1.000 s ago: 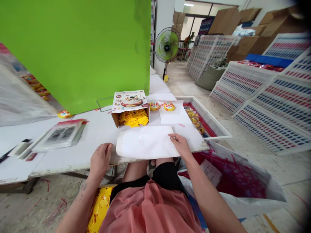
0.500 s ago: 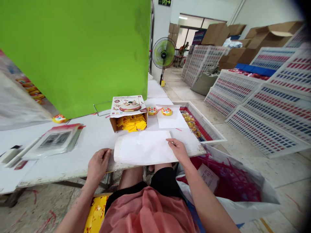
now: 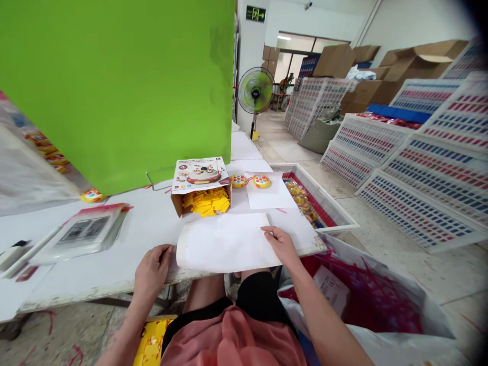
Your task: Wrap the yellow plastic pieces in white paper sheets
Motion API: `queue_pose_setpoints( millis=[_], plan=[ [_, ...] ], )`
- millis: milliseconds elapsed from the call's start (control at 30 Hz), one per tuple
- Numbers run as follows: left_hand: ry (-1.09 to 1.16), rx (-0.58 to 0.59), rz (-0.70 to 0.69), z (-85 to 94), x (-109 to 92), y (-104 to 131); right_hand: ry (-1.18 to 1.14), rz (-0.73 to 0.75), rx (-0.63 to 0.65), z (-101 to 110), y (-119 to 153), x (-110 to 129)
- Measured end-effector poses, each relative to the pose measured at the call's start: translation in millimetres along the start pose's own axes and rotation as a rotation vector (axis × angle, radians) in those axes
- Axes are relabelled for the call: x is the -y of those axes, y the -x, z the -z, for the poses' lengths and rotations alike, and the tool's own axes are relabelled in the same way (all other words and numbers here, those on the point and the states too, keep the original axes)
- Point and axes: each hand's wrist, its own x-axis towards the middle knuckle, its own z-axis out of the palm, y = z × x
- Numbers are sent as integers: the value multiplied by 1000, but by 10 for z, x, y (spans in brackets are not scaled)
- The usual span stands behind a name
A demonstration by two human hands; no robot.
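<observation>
A white sheet of paper [image 3: 221, 241], curled along its left side, lies at the table's near edge in front of me. At its right end is my right hand [image 3: 282, 246], closed, with thumb and forefinger at the sheet's edge. My left hand [image 3: 154, 267] rests on the table just left of the sheet, its fingers curled in and nothing visible in them. Behind the paper stands an open printed carton [image 3: 200, 173] filled with yellow folded pieces [image 3: 206, 202]. Two yellow toys with coloured dots [image 3: 262, 181], joined by a red cord, lie to the carton's right.
A green panel [image 3: 122, 91] rises behind the table. Clear plastic bags [image 3: 89, 231] lie at left. A white crate [image 3: 328, 203] of wrapped toys and a large sack [image 3: 381, 300] of red material flank the table's right side. Stacked crates [image 3: 430, 188] stand farther right.
The view has tilted slightly upward, so the table and both hands appear a little lower. The hands keep nearly the same places beside and on the paper.
</observation>
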Motion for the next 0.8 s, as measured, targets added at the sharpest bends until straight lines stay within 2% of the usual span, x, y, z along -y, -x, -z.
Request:
queue_pose_setpoints(
  millis=[800],
  plan=[
    [-40,-31,-25,-4,-19,6,-1,-1,-4,7,12,8]
  ],
)
